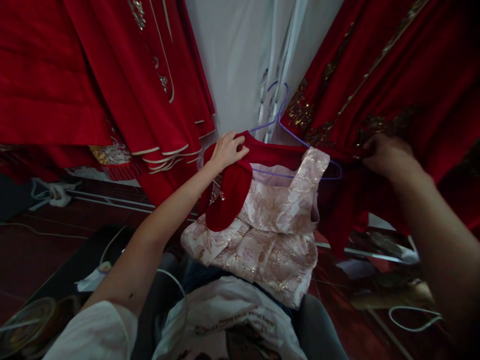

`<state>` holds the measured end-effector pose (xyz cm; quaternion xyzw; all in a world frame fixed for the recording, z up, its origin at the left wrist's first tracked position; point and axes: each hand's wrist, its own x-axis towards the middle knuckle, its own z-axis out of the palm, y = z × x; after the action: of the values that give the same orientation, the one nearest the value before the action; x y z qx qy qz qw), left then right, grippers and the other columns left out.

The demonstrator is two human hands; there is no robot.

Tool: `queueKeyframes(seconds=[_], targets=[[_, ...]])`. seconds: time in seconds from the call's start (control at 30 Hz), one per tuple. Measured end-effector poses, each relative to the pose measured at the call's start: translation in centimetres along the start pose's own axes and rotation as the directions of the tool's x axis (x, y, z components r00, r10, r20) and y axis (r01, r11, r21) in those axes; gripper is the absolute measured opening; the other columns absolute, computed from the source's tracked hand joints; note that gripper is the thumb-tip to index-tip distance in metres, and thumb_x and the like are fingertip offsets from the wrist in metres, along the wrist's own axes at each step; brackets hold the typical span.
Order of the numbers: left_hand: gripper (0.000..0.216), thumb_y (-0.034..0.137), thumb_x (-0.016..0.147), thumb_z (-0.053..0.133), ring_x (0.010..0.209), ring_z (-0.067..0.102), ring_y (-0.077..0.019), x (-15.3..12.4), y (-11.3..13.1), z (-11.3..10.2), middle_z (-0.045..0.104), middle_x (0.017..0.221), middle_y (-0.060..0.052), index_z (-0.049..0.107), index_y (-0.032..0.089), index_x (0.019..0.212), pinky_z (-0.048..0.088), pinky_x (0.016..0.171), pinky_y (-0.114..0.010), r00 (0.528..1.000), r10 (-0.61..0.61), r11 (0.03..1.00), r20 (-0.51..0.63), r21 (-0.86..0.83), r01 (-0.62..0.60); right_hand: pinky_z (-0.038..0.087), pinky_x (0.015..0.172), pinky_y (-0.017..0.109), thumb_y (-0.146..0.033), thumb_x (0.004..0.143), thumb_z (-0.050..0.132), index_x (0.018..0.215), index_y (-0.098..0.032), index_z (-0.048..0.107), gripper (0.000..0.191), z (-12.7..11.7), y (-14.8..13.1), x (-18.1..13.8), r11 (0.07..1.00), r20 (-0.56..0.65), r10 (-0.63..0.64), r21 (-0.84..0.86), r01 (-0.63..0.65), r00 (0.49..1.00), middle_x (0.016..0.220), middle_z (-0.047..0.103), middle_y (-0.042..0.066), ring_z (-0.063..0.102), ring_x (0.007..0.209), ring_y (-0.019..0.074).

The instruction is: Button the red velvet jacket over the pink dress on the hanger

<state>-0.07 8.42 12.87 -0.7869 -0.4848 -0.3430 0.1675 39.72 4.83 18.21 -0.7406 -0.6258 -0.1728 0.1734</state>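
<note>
A pale pink brocade dress (277,205) with a gold floral pattern lies over my lap on a purple wire hanger (278,119). Draped across its left shoulder and the hanger is a red jacket (232,200), short and rounded at the front, with beaded trim. My left hand (227,150) pinches the jacket's upper edge by the hanger's left end. Out to the right, my right hand (390,155) is closed on the far part of the same red cloth, beyond the hanger's right end. The dress's left shoulder is hidden under the jacket.
Red gowns with gold embroidery hang at the left (150,100) and right (393,65). Between them stands a pale cabinet door (232,60). Low metal rails (112,200) run near the floor. A round clear container (30,320) sits at lower left, and a white cable (414,325) lies at lower right.
</note>
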Motion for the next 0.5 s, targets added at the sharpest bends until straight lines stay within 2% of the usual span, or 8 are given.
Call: queueKeyframes(seconds=[0.1,0.17,0.23,0.33,0.4,0.5], targets=[[0.017,0.028,0.086,0.050,0.091,0.056,-0.0225,-0.2,0.1,-0.3,0.058,0.092,-0.008,0.062,0.017,0.086,0.039,0.092,-0.039,1.000,-0.016,1.000,0.017,-0.013,0.016,0.042,0.070,0.037,-0.014,0.069,0.069,0.087,-0.022,0.062,0.022,-1.2,1.5,-0.5,0.997,0.087,0.070,0.034,-0.073,0.994,0.085,0.063,0.009,0.053,0.070,0.0190],[0.017,0.029,0.086,0.050,0.093,0.056,-0.0230,-0.3,0.5,-0.4,0.058,0.094,-0.008,0.062,0.017,0.087,0.039,0.093,-0.040,0.999,-0.029,0.999,0.020,-0.021,0.029,0.044,0.069,0.036,-0.012,0.068,0.070,0.090,-0.024,0.060,0.027,-1.8,1.9,-1.4,0.974,0.114,0.047,0.217,-0.071,0.992,0.084,0.063,0.007,0.055,0.068,0.0174],[0.018,0.030,0.087,0.050,0.096,0.055,-0.0240,-0.5,0.9,-0.5,0.058,0.095,-0.009,0.062,0.016,0.088,0.039,0.094,-0.040,0.999,-0.040,0.999,0.022,-0.021,0.040,0.047,0.068,0.033,-0.011,0.066,0.070,0.094,-0.024,0.057,0.033,-2.0,1.4,-2.7,0.880,0.140,-0.040,0.473,-0.031,0.989,0.086,0.063,0.006,0.057,0.070,0.0166],[0.017,0.031,0.087,0.051,0.096,0.056,-0.0251,-0.8,1.5,-0.8,0.058,0.095,-0.010,0.061,0.017,0.087,0.039,0.094,-0.041,0.998,-0.047,0.998,0.040,-0.030,0.048,0.050,0.066,0.028,-0.010,0.065,0.068,0.097,-0.024,0.056,0.036,-1.4,-1.1,-4.7,0.687,0.192,-0.189,0.727,-0.010,0.963,0.092,0.063,0.006,0.060,0.078,0.0168],[0.016,0.030,0.086,0.051,0.094,0.057,-0.0250,-0.9,1.8,-0.9,0.057,0.093,-0.009,0.060,0.017,0.085,0.040,0.093,-0.041,0.997,-0.050,0.998,0.053,-0.042,0.052,0.049,0.058,0.025,-0.012,0.065,0.067,0.094,-0.023,0.056,0.033,-0.5,-3.6,-5.7,0.606,0.291,-0.227,0.789,-0.099,0.929,0.090,0.063,0.005,0.060,0.072,0.0153],[0.014,0.029,0.086,0.051,0.093,0.057,-0.0251,-1.1,2.0,-1.3,0.057,0.091,-0.009,0.059,0.018,0.083,0.041,0.091,-0.041,0.997,-0.060,0.997,0.056,-0.036,0.062,0.047,0.047,0.023,-0.012,0.064,0.065,0.094,-0.023,0.051,0.035,0.6,-7.7,-6.8,0.436,0.414,-0.277,0.859,-0.270,0.867,0.083,0.064,0.001,0.058,0.058,0.0139]])
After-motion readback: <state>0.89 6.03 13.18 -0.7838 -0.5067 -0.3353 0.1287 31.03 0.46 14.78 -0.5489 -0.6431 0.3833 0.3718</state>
